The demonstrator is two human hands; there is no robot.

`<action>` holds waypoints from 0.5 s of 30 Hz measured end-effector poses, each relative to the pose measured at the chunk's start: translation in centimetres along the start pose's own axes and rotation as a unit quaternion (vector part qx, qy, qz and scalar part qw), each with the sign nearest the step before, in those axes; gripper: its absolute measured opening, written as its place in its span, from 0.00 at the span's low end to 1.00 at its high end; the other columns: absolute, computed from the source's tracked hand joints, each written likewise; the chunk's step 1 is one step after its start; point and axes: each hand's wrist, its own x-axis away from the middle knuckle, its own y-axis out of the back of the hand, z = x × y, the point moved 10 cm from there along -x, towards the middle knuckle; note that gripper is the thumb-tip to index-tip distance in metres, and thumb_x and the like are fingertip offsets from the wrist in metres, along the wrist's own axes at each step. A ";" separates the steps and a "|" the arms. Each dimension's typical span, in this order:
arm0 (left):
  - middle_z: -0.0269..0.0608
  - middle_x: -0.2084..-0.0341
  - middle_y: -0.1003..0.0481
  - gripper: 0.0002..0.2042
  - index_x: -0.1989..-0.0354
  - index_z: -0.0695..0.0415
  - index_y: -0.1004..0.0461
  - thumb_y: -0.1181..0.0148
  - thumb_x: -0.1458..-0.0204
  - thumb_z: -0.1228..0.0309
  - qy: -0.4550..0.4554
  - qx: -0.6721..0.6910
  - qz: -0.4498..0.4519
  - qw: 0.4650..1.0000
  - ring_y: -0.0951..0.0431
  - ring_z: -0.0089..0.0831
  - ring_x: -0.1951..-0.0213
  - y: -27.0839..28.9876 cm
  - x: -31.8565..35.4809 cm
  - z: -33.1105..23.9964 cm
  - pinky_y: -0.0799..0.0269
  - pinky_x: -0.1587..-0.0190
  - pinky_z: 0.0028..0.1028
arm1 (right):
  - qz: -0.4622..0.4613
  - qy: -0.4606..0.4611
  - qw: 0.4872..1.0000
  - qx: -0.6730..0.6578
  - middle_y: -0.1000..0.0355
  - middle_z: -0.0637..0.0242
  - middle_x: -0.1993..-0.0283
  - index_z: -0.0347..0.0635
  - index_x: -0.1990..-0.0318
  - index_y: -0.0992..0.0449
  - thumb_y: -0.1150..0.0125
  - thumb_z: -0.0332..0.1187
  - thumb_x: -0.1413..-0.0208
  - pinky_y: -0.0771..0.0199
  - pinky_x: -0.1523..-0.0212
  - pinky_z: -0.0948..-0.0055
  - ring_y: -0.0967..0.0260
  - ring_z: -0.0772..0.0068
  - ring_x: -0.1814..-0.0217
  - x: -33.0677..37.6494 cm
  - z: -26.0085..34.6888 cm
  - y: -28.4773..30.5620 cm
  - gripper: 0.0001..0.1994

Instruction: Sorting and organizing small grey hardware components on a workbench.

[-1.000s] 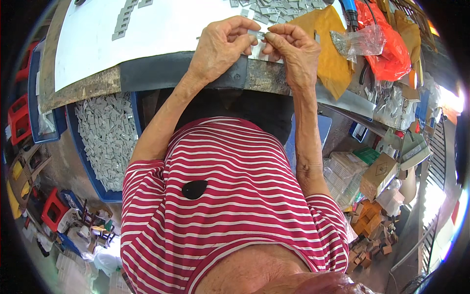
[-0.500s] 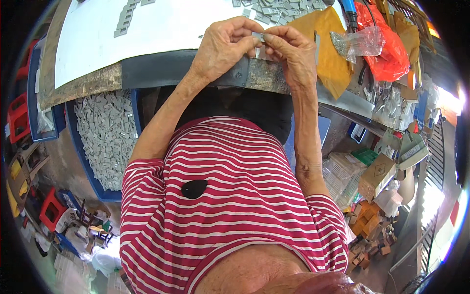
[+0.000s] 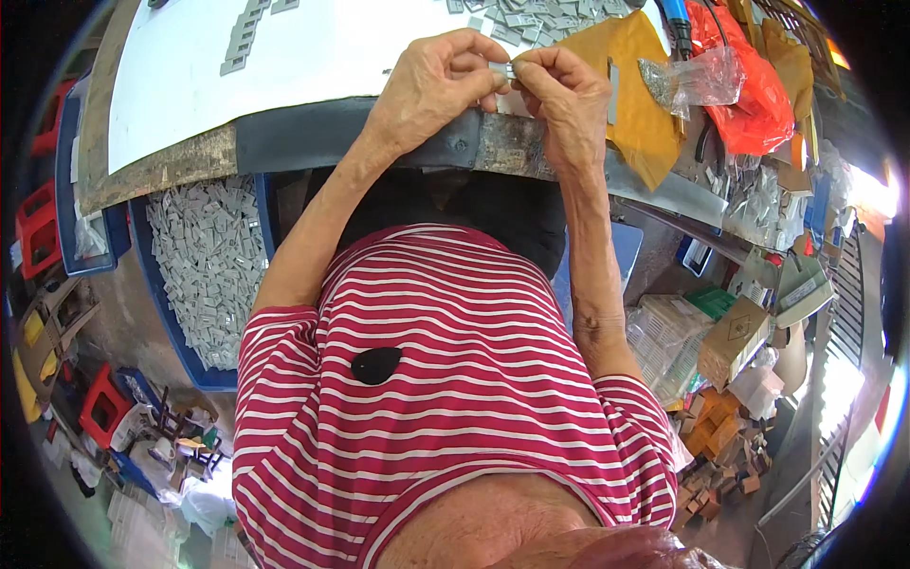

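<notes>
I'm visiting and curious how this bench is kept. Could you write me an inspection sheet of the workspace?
Surface: wooden-edged table topped with a white sheet.
Things: small flat grey piece between the hands; heap of flat grey pieces beyond; stepped row of grey pieces, left.
Clutter: ochre sheet, clear plastic bag, crumpled red plastic bag, right.
Hands: left hand pinches the piece; right hand has fingertips at its right end, grip unclear.
Cables: thin dark cord-like line over the red bag, unclear.
Surroundings: blue crate of grey pieces, left; brown cardboard box, right.
</notes>
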 end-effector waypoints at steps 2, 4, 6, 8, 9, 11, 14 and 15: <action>0.34 0.80 0.28 0.10 0.59 0.62 0.30 0.47 0.51 0.75 -0.006 -0.029 -0.004 1.000 0.27 0.18 0.75 -0.2 0.1 -0.2 0.31 0.69 0.16 | -0.005 -0.004 1.000 0.000 0.33 0.72 0.79 0.35 0.71 0.27 0.43 0.28 0.55 0.41 0.80 0.87 0.40 0.87 0.80 0.0 0.0 0.2 0.05; 0.33 0.80 0.28 0.11 0.59 0.62 0.30 0.47 0.52 0.75 -0.012 -0.058 -0.009 0.998 0.28 0.17 0.75 -0.4 0.2 -0.3 0.31 0.70 0.15 | -0.010 -0.009 1.000 -0.001 0.33 0.72 0.79 0.34 0.71 0.27 0.43 0.28 0.54 0.42 0.80 0.87 0.40 0.87 0.80 0.1 -0.2 0.5 0.05; 0.35 0.82 0.28 0.09 0.64 0.64 0.29 0.45 0.54 0.74 -0.039 -0.073 -0.043 0.996 0.29 0.17 0.80 0.0 0.2 -0.6 0.33 0.77 0.17 | 0.014 -0.020 0.997 -0.071 0.32 0.71 0.79 0.33 0.69 0.27 0.43 0.28 0.53 0.41 0.80 0.88 0.39 0.86 0.80 0.0 -0.8 0.4 0.06; 0.36 0.83 0.28 0.09 0.65 0.64 0.29 0.45 0.54 0.73 -0.039 -0.095 -0.047 0.994 0.30 0.17 0.80 0.0 0.2 -0.5 0.34 0.77 0.17 | 0.018 -0.023 0.996 -0.082 0.31 0.70 0.78 0.33 0.68 0.27 0.44 0.28 0.52 0.41 0.80 0.88 0.39 0.86 0.80 0.1 -1.3 0.6 0.07; 0.36 0.83 0.28 0.09 0.65 0.64 0.29 0.45 0.54 0.73 -0.037 -0.116 -0.053 0.991 0.31 0.18 0.81 0.0 0.3 -0.5 0.34 0.77 0.17 | 0.023 -0.028 0.995 -0.093 0.31 0.69 0.78 0.33 0.67 0.27 0.44 0.28 0.52 0.40 0.80 0.88 0.38 0.85 0.80 0.1 -1.6 0.6 0.07; 0.36 0.83 0.28 0.09 0.65 0.64 0.29 0.45 0.54 0.73 -0.057 -0.134 -0.061 0.987 0.31 0.18 0.81 0.0 0.3 -0.8 0.34 0.77 0.18 | 0.027 -0.023 0.994 -0.100 0.31 0.68 0.78 0.33 0.67 0.27 0.44 0.28 0.52 0.40 0.80 0.88 0.38 0.85 0.80 0.1 -1.6 0.7 0.07; 0.35 0.80 0.28 0.09 0.64 0.62 0.28 0.45 0.54 0.73 -0.058 -0.172 -0.057 0.982 0.30 0.18 0.78 -0.1 0.2 -1.3 0.34 0.74 0.18 | 0.028 -0.020 0.994 -0.106 0.30 0.67 0.77 0.33 0.67 0.27 0.44 0.27 0.52 0.40 0.80 0.88 0.38 0.85 0.80 0.1 -1.6 0.7 0.07; 0.33 0.78 0.27 0.09 0.63 0.61 0.28 0.44 0.53 0.73 -0.038 -0.195 -0.045 0.979 0.29 0.17 0.74 -0.2 0.2 -1.1 0.33 0.71 0.17 | 0.028 -0.022 0.994 -0.105 0.30 0.66 0.77 0.33 0.67 0.27 0.44 0.27 0.52 0.40 0.80 0.88 0.38 0.85 0.80 0.0 -1.7 0.7 0.07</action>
